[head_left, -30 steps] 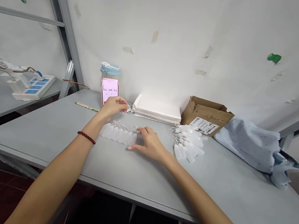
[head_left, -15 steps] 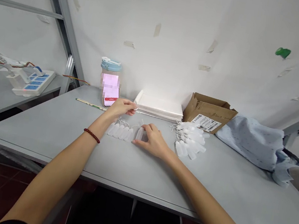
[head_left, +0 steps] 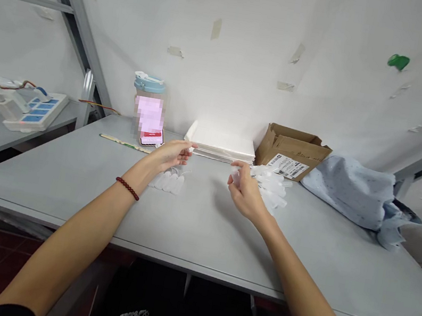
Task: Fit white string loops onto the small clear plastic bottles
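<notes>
My left hand (head_left: 174, 156) is closed in a pinch on a small white piece (head_left: 192, 149), too small to make out, just in front of a white stack of sheets (head_left: 223, 145). Below that hand, several translucent white plastic tags (head_left: 168, 182) with strings lie side by side in a row, partly hidden by the hand. To the right, my right hand (head_left: 246, 188) is raised over the table with its fingers curled around a translucent plastic tag (head_left: 235, 175). Just behind it spreads a loose pile of similar stringed tags (head_left: 274, 187), partly covered by the hand.
A phone (head_left: 151, 123) leans against a cup with a blue lid (head_left: 149, 83). A thin patterned strip (head_left: 124, 142) lies before it. An open cardboard box (head_left: 293, 150) and light blue cloth (head_left: 350, 195) sit at the right rear. A power strip (head_left: 36, 111) stands at far left.
My right hand has lifted off the table beside the row and moved right to the pile, with a tag in its fingers. My left hand stays by the stack, still pinched. The view has shifted slightly.
</notes>
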A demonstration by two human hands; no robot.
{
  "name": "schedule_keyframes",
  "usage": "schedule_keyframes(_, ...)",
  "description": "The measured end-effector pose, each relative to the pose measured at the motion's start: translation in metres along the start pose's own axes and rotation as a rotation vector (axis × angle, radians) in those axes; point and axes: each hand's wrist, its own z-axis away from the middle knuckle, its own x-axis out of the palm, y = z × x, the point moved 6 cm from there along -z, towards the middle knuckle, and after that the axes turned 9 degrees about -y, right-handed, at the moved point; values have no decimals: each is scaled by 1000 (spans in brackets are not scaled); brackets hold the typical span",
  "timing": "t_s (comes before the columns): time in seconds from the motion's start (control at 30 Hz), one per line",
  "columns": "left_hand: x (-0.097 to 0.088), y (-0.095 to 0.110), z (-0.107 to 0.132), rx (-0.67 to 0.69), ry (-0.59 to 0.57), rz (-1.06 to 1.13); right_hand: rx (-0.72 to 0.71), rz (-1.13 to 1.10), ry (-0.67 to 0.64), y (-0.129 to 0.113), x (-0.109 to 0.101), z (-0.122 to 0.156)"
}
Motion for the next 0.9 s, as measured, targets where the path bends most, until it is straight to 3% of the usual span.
schedule_keyframes(0.13, 12, 0, 3, 33, -45, 47, -19, 19, 5, 0, 2, -1)
schedule_keyframes(0.43, 53, -5, 12, 77, -352, 64, 14, 88, -16, -4, 7, -1)
schedule_keyframes(0.7, 72, -2, 19, 188, -399, 122, -6, 120, 3, -4, 12, -4)
schedule_keyframes(0.9, 74, -5, 17, 251, -325, 186, -36, 104, 33, -6, 14, -3)
